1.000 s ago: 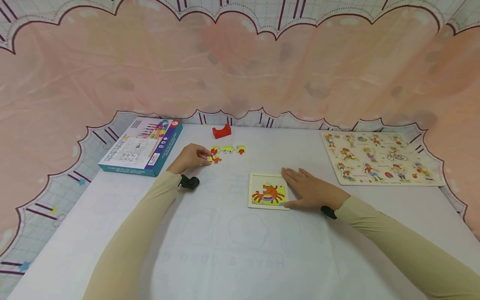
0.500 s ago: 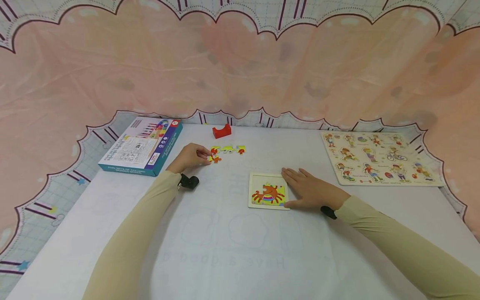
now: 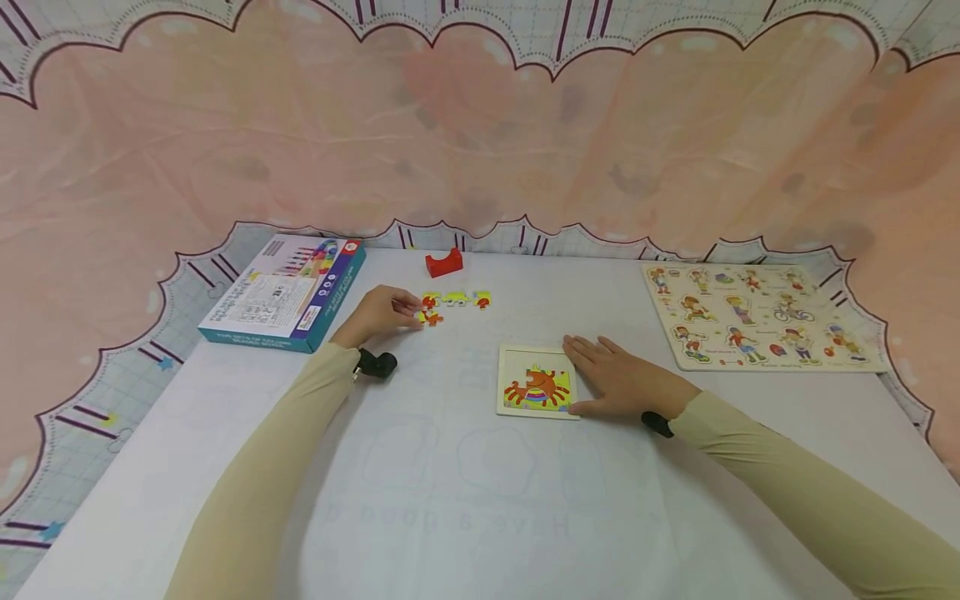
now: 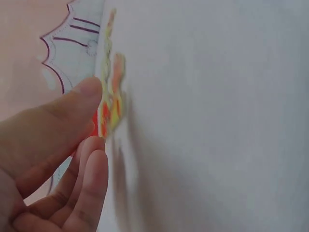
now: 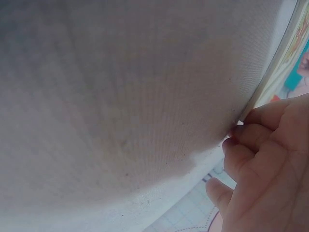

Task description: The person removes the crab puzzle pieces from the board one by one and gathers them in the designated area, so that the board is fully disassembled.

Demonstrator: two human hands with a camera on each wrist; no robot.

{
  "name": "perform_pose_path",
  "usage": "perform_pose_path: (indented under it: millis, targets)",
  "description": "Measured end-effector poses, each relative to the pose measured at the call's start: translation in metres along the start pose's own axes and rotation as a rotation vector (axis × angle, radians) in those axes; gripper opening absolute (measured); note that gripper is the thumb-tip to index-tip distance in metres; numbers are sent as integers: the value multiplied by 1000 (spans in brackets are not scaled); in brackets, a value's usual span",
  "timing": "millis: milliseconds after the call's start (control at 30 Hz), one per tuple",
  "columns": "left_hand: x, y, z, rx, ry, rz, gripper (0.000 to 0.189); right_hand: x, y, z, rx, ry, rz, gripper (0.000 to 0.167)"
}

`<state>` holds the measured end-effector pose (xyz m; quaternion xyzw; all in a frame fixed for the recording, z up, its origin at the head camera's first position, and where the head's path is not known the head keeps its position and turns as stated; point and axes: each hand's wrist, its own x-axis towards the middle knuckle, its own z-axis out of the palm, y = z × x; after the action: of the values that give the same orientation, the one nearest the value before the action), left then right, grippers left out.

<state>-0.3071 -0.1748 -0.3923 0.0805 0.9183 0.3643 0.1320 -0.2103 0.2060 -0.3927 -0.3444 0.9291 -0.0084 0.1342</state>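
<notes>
In the head view my left hand [image 3: 386, 312] is at the left end of a small group of yellow-and-red jigsaw pieces [image 3: 455, 298]. Its fingertips come right up to the nearest jigsaw piece [image 3: 431, 318]. The left wrist view shows the thumb [image 4: 89, 89] and fingertips [image 4: 99, 162] apart, with pieces [image 4: 116, 108] beyond them. My right hand [image 3: 626, 379] lies with fingers spread along the right side of a square puzzle tray [image 3: 519, 358], touching its edge. A partly assembled orange crab picture [image 3: 542, 388] fills the tray's lower part.
A blue-and-white box [image 3: 277, 292] lies at the table's back left. Behind the loose pieces stands a red curved block [image 3: 444, 263]. A large picture board [image 3: 757, 317] with figures of children lies at the back right. A patterned curtain [image 3: 480, 125] hangs behind the table.
</notes>
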Motion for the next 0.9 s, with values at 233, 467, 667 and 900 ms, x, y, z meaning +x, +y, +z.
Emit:
perform_pose_path:
  millis: [233, 467, 667, 900]
  targets:
    - [-8, 32, 18, 26, -18, 155, 38, 0, 1, 1, -6, 5, -3, 97]
    - [-17, 74, 52, 74, -161, 302, 38, 0, 1, 0, 4, 6, -7, 96]
    - [-15, 97, 80, 154, -295, 379, 40, 0, -1, -3, 13, -8, 3, 96]
    - [-13, 109, 103, 200, -384, 364, 43, 0, 0, -1, 22, -2, -3, 97]
